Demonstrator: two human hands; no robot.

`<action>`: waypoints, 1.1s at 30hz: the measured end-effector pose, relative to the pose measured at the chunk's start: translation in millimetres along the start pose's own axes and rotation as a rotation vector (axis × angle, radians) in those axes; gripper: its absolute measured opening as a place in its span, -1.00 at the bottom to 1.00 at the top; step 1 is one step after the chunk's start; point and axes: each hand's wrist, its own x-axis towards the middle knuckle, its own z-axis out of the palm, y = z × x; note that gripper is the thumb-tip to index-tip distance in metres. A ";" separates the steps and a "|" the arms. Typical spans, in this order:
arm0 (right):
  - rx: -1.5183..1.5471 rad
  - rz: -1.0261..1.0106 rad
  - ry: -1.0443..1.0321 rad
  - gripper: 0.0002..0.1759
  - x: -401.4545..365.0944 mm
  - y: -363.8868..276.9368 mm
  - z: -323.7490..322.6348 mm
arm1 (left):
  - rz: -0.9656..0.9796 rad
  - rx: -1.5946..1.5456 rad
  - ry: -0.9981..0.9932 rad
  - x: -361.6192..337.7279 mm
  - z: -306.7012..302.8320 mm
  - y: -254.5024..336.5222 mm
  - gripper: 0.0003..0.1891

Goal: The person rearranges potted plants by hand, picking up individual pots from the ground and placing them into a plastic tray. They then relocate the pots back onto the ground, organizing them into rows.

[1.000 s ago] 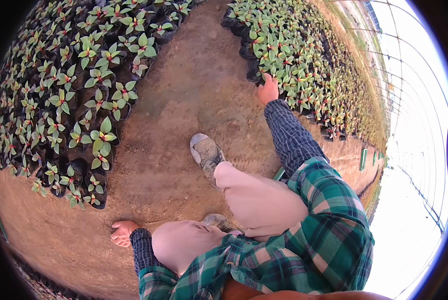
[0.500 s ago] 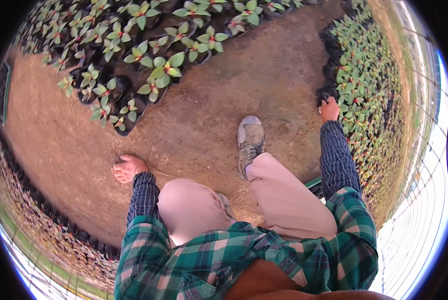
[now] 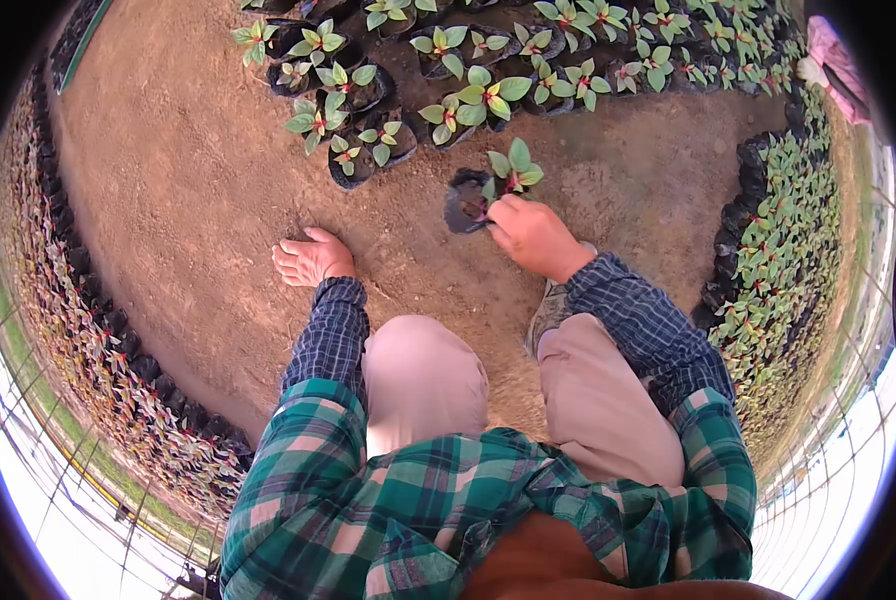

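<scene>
Over the bare soil in front of my knees, my right hand pinches the rim of a black plastic bag pot. Green leaves with a reddish centre rise just beyond the fingers. Part of the pot is hidden behind that hand. On the left, my left hand is spread low over the soil, fingers apart, holding nothing. Potted seedlings in black bags stand beyond both hands, the closest one ahead of my left hand.
Dense seedling rows run along the right side and far left. My shoe is on the soil below my right forearm. At the upper right, another person's pink sleeve shows beside the plants.
My right hand has come from the edge of the right-hand plant bed to the middle, now with a potted seedling. The view has turned, and the other person's sleeve has appeared.
</scene>
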 end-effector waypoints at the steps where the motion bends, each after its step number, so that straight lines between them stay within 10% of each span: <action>1: -0.067 -0.079 -0.067 -0.85 14.4 -8.7 7.8 | 0.009 -0.008 -0.001 0.3 0.9 -1.2 -0.41; 9: -0.352 -0.316 0.028 -0.78 61.1 -33.0 69.3 | 0.047 -0.018 0.083 1.0 7.5 -4.2 -0.41; 23: -0.193 0.051 -0.125 -0.80 -21.8 -91.8 -8.2 | 0.067 0.050 0.119 0.0 -0.3 -3.5 -0.47; 33: -0.095 0.404 0.002 -0.80 -111.6 13.8 -24.5 | 0.015 0.126 -0.048 3.4 8.9 -7.6 -0.36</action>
